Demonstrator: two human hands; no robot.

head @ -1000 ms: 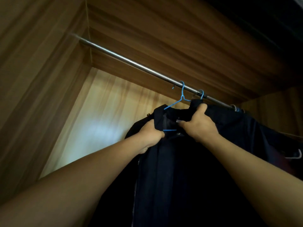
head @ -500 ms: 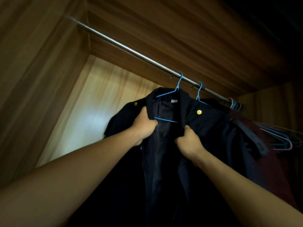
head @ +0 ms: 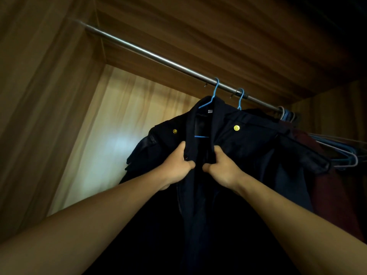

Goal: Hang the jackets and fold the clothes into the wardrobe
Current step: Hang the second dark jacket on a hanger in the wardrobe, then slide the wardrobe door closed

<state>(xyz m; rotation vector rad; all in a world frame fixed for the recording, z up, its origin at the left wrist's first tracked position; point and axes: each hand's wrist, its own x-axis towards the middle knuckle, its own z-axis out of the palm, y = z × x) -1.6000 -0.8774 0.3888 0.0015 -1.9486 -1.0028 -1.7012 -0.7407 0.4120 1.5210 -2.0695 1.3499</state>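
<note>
Bare left hand [head: 177,168] and right hand [head: 222,168], with bare forearms [head: 103,213].

No legible text, brand, number or sign anywhere in view.
- Small white tag [head: 210,111] inside collar of jacket [head: 248,151]: too small, any print unreadable.
- Gold button [head: 236,127] on right shoulder of jacket, second gold button [head: 175,131] on left shoulder: surface detail blurred, no letters or emblem made out.
- Dim light, wide-angle view; fine print would not resolve.
</note>
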